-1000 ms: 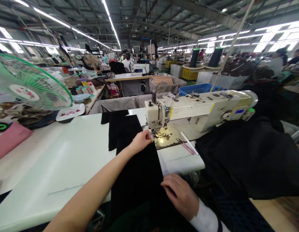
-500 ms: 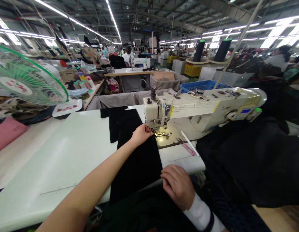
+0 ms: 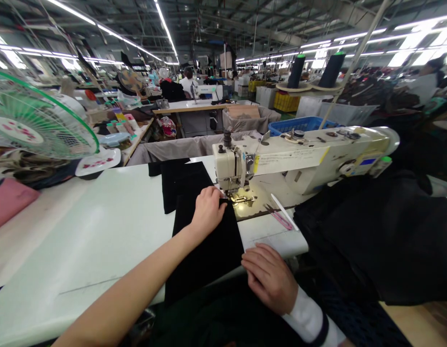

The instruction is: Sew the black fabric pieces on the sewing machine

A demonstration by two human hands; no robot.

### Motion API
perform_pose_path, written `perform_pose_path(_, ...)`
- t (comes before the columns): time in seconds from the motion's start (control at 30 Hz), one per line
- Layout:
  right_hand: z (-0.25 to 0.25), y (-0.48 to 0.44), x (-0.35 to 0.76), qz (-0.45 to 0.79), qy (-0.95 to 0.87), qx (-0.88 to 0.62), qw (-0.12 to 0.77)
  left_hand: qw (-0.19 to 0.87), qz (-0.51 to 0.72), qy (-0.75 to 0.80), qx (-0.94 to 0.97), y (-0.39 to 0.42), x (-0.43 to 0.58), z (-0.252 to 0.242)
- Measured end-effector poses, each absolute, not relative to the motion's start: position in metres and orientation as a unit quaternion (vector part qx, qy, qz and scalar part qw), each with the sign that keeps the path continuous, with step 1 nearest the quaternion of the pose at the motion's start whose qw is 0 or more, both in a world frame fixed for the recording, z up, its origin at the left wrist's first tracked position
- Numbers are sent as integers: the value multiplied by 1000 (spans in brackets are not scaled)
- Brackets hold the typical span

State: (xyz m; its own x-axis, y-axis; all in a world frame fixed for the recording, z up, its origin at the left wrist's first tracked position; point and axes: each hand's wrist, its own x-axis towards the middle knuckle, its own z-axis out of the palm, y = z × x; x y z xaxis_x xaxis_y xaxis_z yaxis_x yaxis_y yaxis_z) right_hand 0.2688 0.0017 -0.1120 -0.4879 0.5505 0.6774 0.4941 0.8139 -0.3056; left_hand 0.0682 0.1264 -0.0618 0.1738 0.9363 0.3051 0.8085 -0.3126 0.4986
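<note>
A black cloth [image 3: 205, 246] lies on the white table [image 3: 111, 217] and reaches the needle area of the sewing machine [image 3: 281, 156]. My left hand [image 3: 209, 207] is on the cloth just left of the presser foot, fingers closed at its upper edge beside a small white piece. My right hand [image 3: 270, 277] rests at the table's front edge by the cloth's right side. Its fingers are together and curved, and their tips touch the edge of the cloth; whether they pinch it is hard to see.
Pink scissors [image 3: 279, 218] and a white pen-like stick [image 3: 284, 211] lie right of the needle. Black fabric [image 3: 375, 236] is heaped at the right. A green fan [image 3: 39, 120] stands at the left. Behind the machine is a blue basket [image 3: 299, 125].
My left hand has turned and shifted slightly left, its back now more upward and its fingers bent over the cloth edge. My right hand has barely moved. The view has shifted slightly.
</note>
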Motion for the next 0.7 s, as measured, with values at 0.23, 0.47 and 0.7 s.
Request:
perform_pose_path(0.23,-112,7,268,48,-860,-317,398,58,148,308,938,17,57,-80)
perform_pose_path(0.47,-105,39,262,55,-859,-344,375,5,130,282,951,49,38,-91)
perform_pose_path(0.7,-100,75,254,24,-859,-390,331,-35,133,273,952,88,35,-86)
